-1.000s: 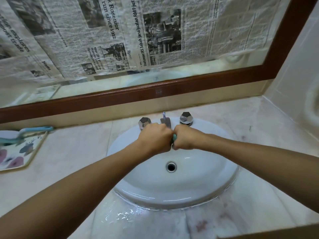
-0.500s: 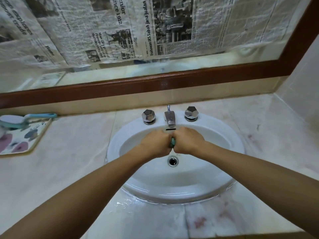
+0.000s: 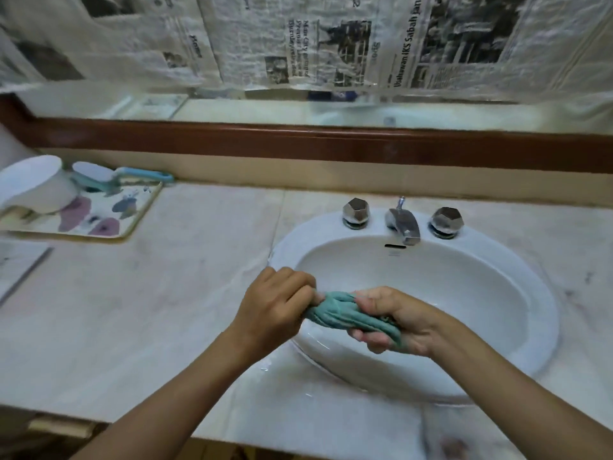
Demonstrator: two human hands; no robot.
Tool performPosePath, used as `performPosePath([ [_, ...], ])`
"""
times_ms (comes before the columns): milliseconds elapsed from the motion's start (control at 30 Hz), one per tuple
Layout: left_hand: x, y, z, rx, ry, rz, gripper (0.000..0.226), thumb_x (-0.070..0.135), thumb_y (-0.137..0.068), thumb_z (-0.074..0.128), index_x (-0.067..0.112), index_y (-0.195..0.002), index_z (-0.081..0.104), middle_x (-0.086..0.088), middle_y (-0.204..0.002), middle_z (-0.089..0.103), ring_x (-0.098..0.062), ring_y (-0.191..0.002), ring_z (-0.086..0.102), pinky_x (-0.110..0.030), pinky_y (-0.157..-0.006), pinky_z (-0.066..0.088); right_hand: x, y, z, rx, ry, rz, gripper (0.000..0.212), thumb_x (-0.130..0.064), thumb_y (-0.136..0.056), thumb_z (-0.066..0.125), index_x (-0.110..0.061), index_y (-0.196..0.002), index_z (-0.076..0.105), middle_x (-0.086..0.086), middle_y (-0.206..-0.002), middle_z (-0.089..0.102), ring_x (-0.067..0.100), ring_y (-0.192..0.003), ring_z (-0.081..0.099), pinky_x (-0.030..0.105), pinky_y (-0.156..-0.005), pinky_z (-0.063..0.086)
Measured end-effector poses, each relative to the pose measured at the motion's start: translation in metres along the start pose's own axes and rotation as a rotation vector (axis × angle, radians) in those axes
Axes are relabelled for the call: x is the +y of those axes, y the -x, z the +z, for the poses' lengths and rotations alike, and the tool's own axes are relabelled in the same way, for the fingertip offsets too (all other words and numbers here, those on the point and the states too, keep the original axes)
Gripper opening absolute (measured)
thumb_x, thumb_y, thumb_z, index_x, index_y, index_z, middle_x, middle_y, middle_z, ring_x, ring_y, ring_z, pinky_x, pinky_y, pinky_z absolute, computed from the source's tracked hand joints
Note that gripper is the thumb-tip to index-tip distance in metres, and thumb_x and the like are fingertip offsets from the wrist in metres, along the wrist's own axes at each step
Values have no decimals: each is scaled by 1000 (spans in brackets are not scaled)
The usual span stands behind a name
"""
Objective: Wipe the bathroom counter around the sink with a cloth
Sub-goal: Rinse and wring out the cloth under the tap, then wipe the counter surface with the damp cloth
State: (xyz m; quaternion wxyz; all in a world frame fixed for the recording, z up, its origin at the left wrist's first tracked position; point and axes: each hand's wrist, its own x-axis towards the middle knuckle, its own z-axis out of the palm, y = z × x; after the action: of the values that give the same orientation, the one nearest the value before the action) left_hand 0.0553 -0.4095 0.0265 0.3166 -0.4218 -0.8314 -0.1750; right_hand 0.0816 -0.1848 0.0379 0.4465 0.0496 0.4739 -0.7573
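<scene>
- I see left hand and right hand each clenched round one end of the twisted teal cloth, its ends hidden.
- Cloth sits over the sink at its 8 o'clock edge.
- Tray, 10 o'clock: cut off, blurred.

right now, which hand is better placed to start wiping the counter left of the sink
Left, probably: the left hand grips the cloth right beside that counter, while the right hand holds it over the sink.

A home bathroom — white sink with faucet set in a marble counter below a mirror.
</scene>
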Motion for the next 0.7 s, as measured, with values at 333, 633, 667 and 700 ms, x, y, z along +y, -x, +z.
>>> performPosePath([
  [333, -104, 162, -34, -59, 66, -434, 50, 1, -67, 72, 25, -108, 57, -1, -122, 54, -22, -107, 57, -33, -81, 41, 4, -139, 116, 556, 52, -56, 22, 1, -95, 46, 7, -101, 67, 26, -97, 69, 32, -83, 67, 34, -74, 57],
  [633, -255, 206, -52, -333, 35, -1037, 35, 19, -84, 67, 19, -118, 62, -5, -146, 41, -31, -132, 39, -45, -101, 35, 13, -285, 136, 782, 1453, -315, 41, -35, -95, 40, -7, -121, 57, 6, -131, 52, 27, -128, 44, 33, -101, 36],
  [667, -270, 208, -51, -349, 43, -1042, 33, 20, -86, 65, 19, -119, 62, -6, -148, 39, -31, -134, 37, -44, -103, 34, 22, -295, 135, 756, 1520, -263, 55, -50, -93, 31, -11, -119, 58, 4, -136, 49, 27, -134, 36, 34, -103, 34],
  [700, -285, 210, -49, -366, 40, -1037, 33, 20, -87, 64, 18, -120, 62, -7, -149, 39, -31, -135, 36, -44, -103, 34, 26, -302, 136, 779, 1549, -252, 63, -58, -90, 24, -15, -125, 55, 0, -145, 42, 24, -141, 25, 34, -109, 28],
])
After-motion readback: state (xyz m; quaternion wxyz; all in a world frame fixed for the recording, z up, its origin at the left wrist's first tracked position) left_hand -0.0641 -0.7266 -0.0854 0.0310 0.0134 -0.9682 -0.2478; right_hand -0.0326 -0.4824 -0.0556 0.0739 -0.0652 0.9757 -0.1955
